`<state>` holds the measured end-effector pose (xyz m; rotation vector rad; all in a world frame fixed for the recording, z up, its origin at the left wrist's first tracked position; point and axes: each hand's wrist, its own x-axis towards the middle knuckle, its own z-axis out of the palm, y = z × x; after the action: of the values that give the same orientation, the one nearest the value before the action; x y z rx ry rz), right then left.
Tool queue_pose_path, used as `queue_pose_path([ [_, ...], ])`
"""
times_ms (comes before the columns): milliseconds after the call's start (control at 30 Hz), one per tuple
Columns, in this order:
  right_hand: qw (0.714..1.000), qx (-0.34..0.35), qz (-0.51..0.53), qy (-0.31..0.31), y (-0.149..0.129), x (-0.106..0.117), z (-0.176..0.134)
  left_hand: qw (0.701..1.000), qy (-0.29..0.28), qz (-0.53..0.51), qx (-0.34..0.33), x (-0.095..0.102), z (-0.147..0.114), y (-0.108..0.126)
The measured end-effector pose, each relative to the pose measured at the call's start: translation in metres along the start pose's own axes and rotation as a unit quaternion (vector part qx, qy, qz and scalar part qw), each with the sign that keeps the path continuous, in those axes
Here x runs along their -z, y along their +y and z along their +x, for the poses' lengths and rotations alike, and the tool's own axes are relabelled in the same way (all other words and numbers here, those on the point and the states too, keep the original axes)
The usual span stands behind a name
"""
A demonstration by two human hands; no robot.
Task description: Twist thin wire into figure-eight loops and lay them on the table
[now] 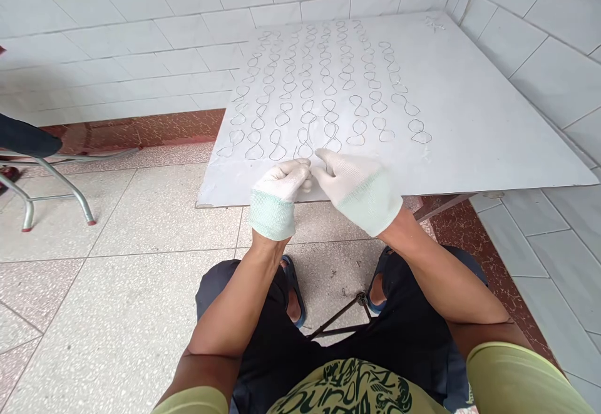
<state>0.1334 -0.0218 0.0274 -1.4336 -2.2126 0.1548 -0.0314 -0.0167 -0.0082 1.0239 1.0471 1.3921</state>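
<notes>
My left hand (282, 181), in a white knit glove with a mint cuff, is at the front edge of the table, fingers curled into a pinch. My right hand (350, 179), gloved the same way, meets it from the right, its thumb and fingers bent towards the left fingertips. Whatever thin thing lies between the fingertips is too small to make out. Just beyond the hands is a thin dark figure-eight loop (304, 150), with another loop (331, 141) to its right. They look like wire or thread.
Several columns of similar figure-eight loops (307, 88) cover the left and middle of the white tabletop (469, 119). Tiled walls (328, 7) border its back and right. A metal-legged stool (61, 182) stands at left. A dark metal leg (342, 317) lies between my feet.
</notes>
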Motion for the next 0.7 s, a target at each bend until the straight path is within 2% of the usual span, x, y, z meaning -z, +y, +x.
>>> queue_pose_path([
  [167, 0.995, 0.057, -0.032, -0.081, 0.018, -0.002, 0.001, 0.997, -0.057, 0.015, 0.042, -0.001, 0.005, 0.002],
  [367, 0.986, 0.066, -0.092, -0.12, 0.017, 0.012, 0.004, 0.995, -0.05, 0.09, 0.02, 0.011, 0.009, 0.01],
  [500, 0.99, 0.054, -0.068, -0.107, 0.021, 0.011, 0.006, 0.991, -0.02, 0.13, -0.004, 0.018, 0.008, 0.015],
  [600, 0.995, 0.048, -0.01, -0.089, 0.029, 0.002, 0.008, 0.987, -0.025, 0.16, -0.005, 0.022, 0.01, 0.017],
  [700, 0.995, -0.013, 0.084, -0.048, 0.029, 0.001, 0.01, 0.986, -0.025, 0.165, -0.014, 0.024, 0.011, 0.017],
])
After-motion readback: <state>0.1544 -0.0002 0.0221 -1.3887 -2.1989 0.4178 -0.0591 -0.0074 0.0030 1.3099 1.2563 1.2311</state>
